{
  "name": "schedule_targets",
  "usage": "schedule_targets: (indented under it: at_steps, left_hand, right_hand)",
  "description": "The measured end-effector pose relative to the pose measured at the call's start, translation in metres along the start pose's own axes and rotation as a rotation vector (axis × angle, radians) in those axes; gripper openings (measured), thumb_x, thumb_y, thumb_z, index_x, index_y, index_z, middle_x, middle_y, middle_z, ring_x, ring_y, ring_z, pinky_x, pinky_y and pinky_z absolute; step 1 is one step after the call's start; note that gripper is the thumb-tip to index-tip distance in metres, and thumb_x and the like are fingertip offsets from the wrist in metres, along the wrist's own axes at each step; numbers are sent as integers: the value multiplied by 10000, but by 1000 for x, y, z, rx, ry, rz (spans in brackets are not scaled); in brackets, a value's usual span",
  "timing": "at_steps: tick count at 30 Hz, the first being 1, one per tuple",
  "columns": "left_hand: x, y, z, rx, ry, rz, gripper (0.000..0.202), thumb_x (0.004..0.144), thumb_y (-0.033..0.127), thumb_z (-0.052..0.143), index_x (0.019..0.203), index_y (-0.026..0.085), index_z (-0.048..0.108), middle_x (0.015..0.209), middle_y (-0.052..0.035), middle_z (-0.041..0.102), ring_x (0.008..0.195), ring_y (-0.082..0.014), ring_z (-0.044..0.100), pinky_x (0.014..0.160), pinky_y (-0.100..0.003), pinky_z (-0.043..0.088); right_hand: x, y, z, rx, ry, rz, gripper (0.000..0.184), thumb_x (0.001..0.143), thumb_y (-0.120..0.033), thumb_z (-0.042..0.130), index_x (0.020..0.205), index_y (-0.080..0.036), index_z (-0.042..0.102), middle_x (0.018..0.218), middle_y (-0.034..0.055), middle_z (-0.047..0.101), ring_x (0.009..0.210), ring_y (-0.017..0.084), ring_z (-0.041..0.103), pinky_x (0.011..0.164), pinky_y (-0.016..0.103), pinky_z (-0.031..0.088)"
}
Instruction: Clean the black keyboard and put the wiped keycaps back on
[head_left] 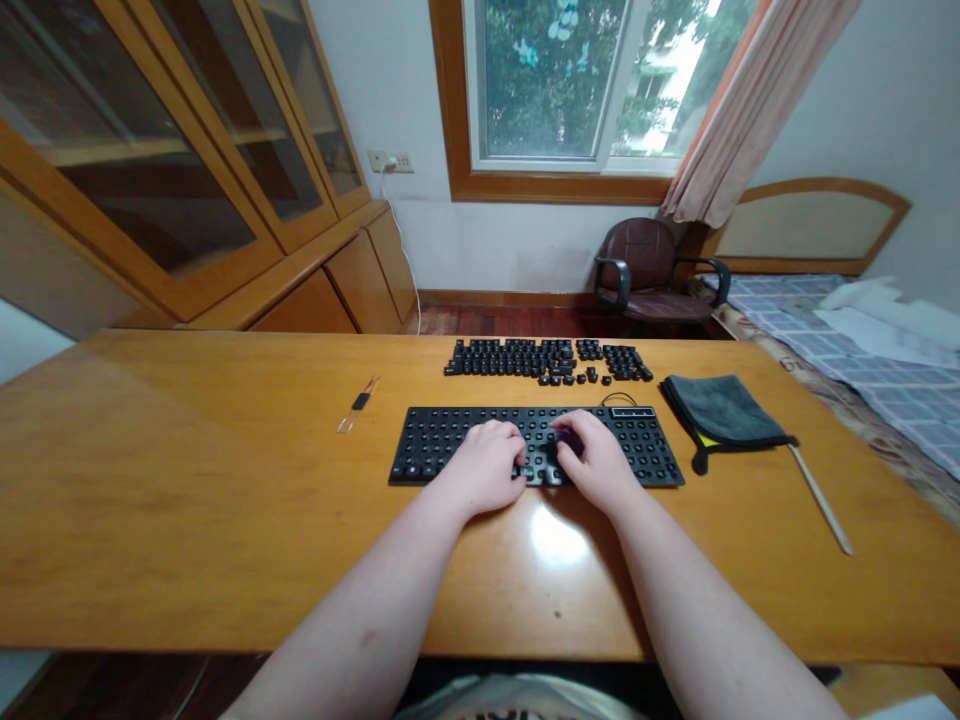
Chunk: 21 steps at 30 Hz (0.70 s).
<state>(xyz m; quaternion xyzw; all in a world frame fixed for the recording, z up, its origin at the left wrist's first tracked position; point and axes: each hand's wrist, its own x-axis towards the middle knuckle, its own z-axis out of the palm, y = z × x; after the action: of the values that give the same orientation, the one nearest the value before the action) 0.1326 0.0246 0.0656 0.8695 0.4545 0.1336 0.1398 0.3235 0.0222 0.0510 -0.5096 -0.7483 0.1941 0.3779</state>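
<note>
Head view: left hand [491,462] and right hand [600,462] curl over a black keyboard [420,440] on the table [225,520], grip impossible to tell; it looks light, stiff, its bared posts [649,452] fragile, best held by its short ends.

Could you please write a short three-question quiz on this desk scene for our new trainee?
1. True or false: the loose keycaps lie beyond the keyboard, toward the far edge of the desk.

2. Multiple choice: what lies on the desk to the right of the keyboard?
A) a mug
B) a dark grey cloth
C) a pair of scissors

3. Fill in the gap: of the person's two hands, the ____ is nearer the thin pale stick.

Key: 1. True; 2. B; 3. right hand.
</note>
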Motion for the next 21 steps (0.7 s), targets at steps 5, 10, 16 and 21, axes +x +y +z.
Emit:
schedule_targets:
  at_steps: [5, 10, 16, 21]
  left_hand:
    - [3, 4, 2, -101, 82, -25, 173, 743, 331, 609, 851, 200, 573, 919, -44, 599, 927, -221, 538, 858, -374, 419]
    - [6, 9, 8, -326, 197, -79, 293, 835, 295, 505, 1109, 197, 541, 1096, -60, 606, 952, -186, 565, 885, -342, 435]
    - [8, 9, 12, -512, 248, -121, 147, 817, 242, 508, 911, 192, 607, 902, -25, 646, 855, -160, 580, 810, -301, 457]
    - [10, 6, 15, -668, 360, -213, 105, 802, 257, 507, 800, 180, 579, 795, -14, 622, 781, -149, 574, 735, -273, 457]
  right_hand:
    - [1, 14, 6, 493, 202, 239, 136, 739, -209, 490, 857, -212, 556, 961, 65, 624, 824, 203, 596, 784, 375, 483]
    - [1, 12, 11, 833, 15, 304, 249, 768, -346, 575, 973, -220, 640, 1034, 64, 671, 978, 235, 610, 894, 413, 456]
    - [0, 11, 12, 757, 26, 264, 265, 725, -380, 656, 946, -240, 693, 1099, 47, 650, 1083, 224, 555, 969, 390, 396]
    - [0, 12, 18, 887, 3, 383, 369, 746, -441, 607, 1036, -216, 640, 1052, 80, 671, 945, 240, 621, 826, 390, 488]
